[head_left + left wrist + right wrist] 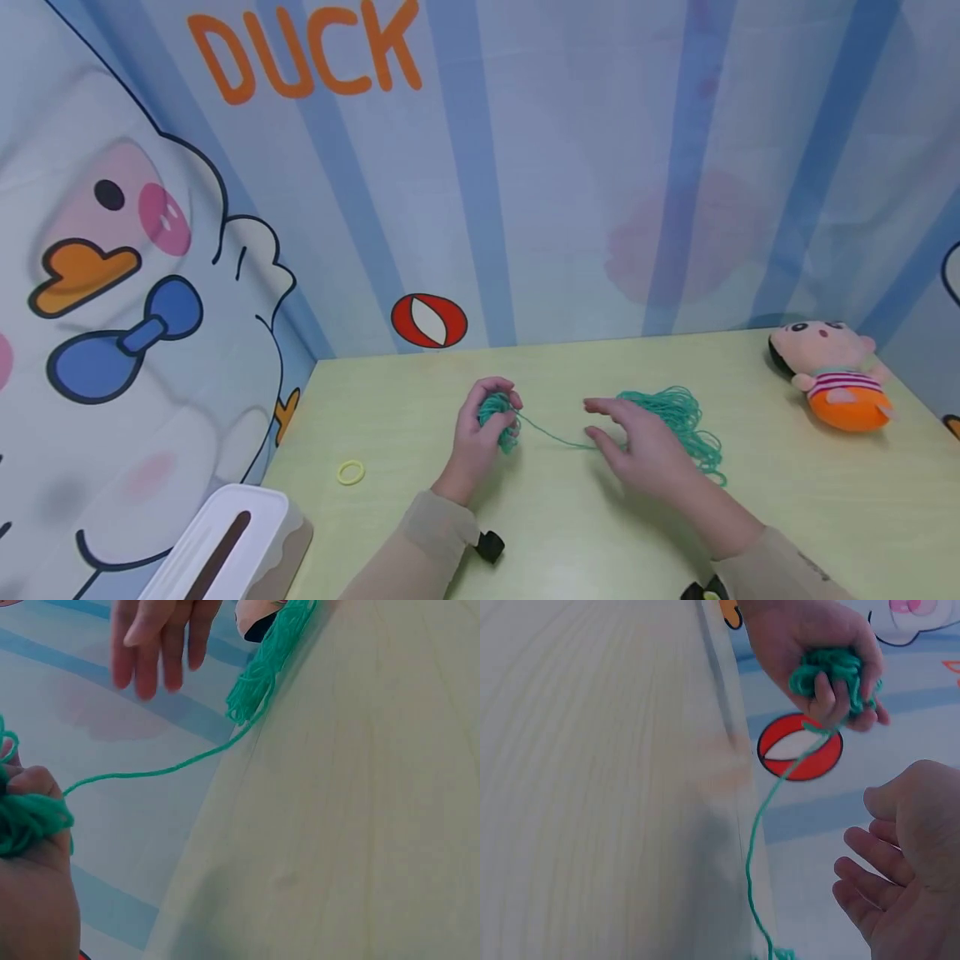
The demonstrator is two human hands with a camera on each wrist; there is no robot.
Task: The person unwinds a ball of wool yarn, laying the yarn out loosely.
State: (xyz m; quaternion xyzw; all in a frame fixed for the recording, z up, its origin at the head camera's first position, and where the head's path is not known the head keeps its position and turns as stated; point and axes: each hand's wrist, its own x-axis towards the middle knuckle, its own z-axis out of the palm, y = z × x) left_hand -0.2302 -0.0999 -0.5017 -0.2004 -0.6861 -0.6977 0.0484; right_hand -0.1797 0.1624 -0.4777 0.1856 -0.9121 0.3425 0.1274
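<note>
My left hand point(480, 433) grips a small bundle of green yarn point(495, 408), with the fingers curled round it. In the right wrist view that yarn bundle point(836, 675) bulges out between fingers and palm. One strand point(555, 437) runs from it, sagging, to a looser heap of green yarn point(671, 417) on the table. Between the two, my right hand point(637, 442) hovers with fingers extended and thumb apart, holding nothing. The left wrist view shows its fingers point(172, 652) pointing down above the strand. Part of the heap lies hidden behind the right hand.
On the pale table point(405, 400), a yellow ring point(350, 472) lies left of the left hand. A soft doll point(836, 379) in orange shorts rests at the back right. A white box with a slot point(262, 525) stands at the front left. A printed curtain point(555, 208) rises behind.
</note>
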